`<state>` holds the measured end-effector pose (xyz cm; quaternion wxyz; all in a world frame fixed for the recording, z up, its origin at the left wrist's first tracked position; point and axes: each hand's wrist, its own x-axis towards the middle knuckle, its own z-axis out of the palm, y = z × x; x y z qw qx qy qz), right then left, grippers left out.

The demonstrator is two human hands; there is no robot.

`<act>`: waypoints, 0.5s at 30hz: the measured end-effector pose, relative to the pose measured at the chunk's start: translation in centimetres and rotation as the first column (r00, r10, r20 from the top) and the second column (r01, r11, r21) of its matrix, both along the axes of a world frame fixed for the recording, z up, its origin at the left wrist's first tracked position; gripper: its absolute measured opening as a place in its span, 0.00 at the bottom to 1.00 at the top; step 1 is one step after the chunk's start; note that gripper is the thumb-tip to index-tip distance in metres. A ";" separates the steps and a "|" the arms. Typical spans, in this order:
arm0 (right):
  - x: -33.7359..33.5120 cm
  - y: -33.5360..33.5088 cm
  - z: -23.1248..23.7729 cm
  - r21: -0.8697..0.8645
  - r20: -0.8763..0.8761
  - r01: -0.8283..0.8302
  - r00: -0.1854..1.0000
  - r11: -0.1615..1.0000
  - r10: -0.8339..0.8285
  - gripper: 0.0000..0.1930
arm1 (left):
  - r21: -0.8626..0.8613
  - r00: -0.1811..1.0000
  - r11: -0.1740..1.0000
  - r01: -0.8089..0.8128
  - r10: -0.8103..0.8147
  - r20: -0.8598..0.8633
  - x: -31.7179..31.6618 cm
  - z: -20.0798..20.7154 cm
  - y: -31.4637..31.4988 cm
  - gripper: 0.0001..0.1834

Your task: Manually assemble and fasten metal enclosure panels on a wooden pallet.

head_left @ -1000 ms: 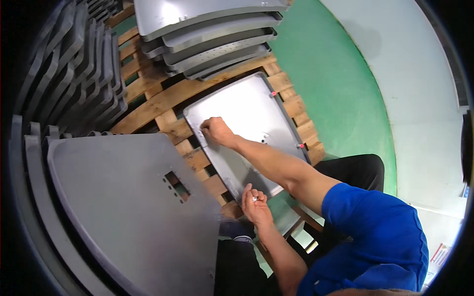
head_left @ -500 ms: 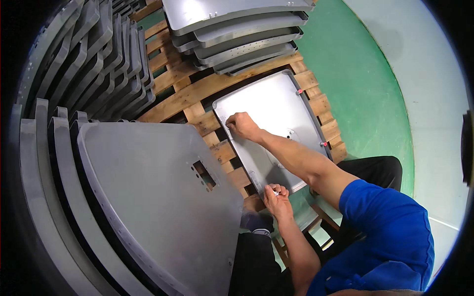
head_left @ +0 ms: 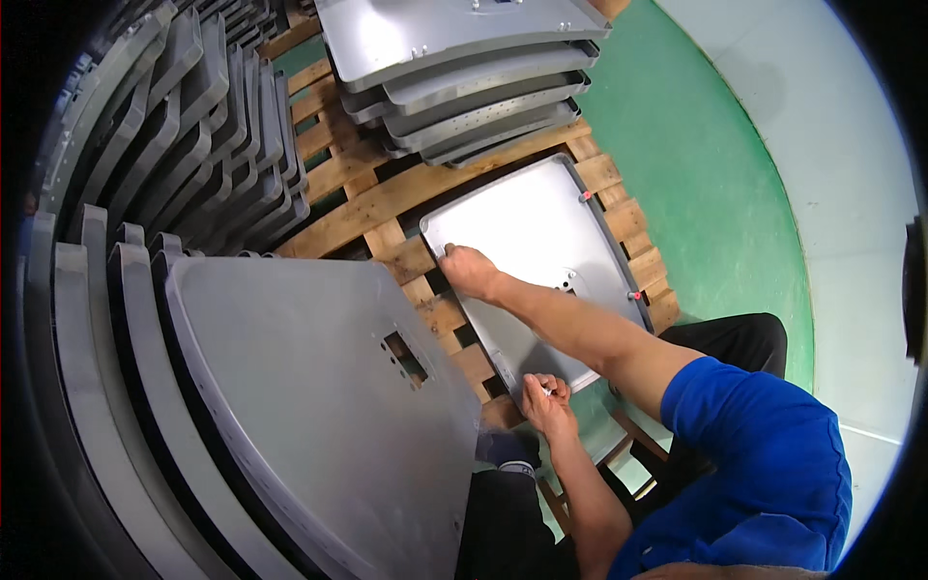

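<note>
A light grey metal panel (head_left: 527, 232) with raised edges lies on a wooden pallet in front of me. My right hand (head_left: 469, 271) reaches across it, fingers pinched together at its left edge near the far corner. Whatever those fingertips hold is hidden. By the panel's near left corner, my left hand (head_left: 549, 404) is curled, palm up, around a small whitish piece (head_left: 547, 391) too small to name. Two small red-tipped pieces, one far (head_left: 586, 196) and one nearer (head_left: 635, 296), sit along the panel's dark right edge.
Large grey panels (head_left: 319, 338) stand on edge to my left, the closest with a rectangular cutout. More panels (head_left: 208, 126) lean behind them. A stack of flat panels (head_left: 464, 48) rests at the far end of the pallet (head_left: 387, 198). Green floor (head_left: 706, 193) and a pale wall lie right.
My right hand has slid slightly nearer along the panel's left edge, and its fingers are tucked in more. The left hand stays curled at the near corner. The whole view has shifted a little.
</note>
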<state>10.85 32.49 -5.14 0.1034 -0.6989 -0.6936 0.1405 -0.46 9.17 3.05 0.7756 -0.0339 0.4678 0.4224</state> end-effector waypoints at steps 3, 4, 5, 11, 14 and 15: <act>0.2 -0.1 1.0 -0.062 0.029 0.018 0.999 0.998 -0.016 0.07 | 0.016 0.999 0.999 0.040 -0.040 0.007 0.0 0.1 0.0 0.17; 0.0 -0.2 1.3 -0.062 0.027 0.021 0.999 0.998 -0.020 0.07 | 0.023 0.999 0.999 0.048 -0.049 0.013 -0.1 0.1 0.1 0.16; -0.1 -0.2 1.5 -0.063 0.025 0.025 0.999 0.998 -0.023 0.07 | 0.026 0.999 0.999 0.045 -0.045 0.012 -0.3 0.1 0.2 0.16; 1.0 -1.2 1.4 -0.032 -0.096 0.134 0.986 0.990 -0.137 0.07 | 0.032 0.998 0.997 0.067 -0.068 0.012 0.3 0.6 0.1 0.16; 0.3 -0.4 1.3 -0.052 -0.070 0.097 0.992 0.994 -0.101 0.07 | 0.047 0.998 0.998 0.053 -0.054 0.023 0.0 0.2 0.1 0.16; 0.3 -0.4 1.7 -0.046 -0.078 0.098 0.992 0.994 -0.102 0.08 | 0.048 0.998 0.997 0.055 -0.056 0.016 0.0 0.2 0.1 0.16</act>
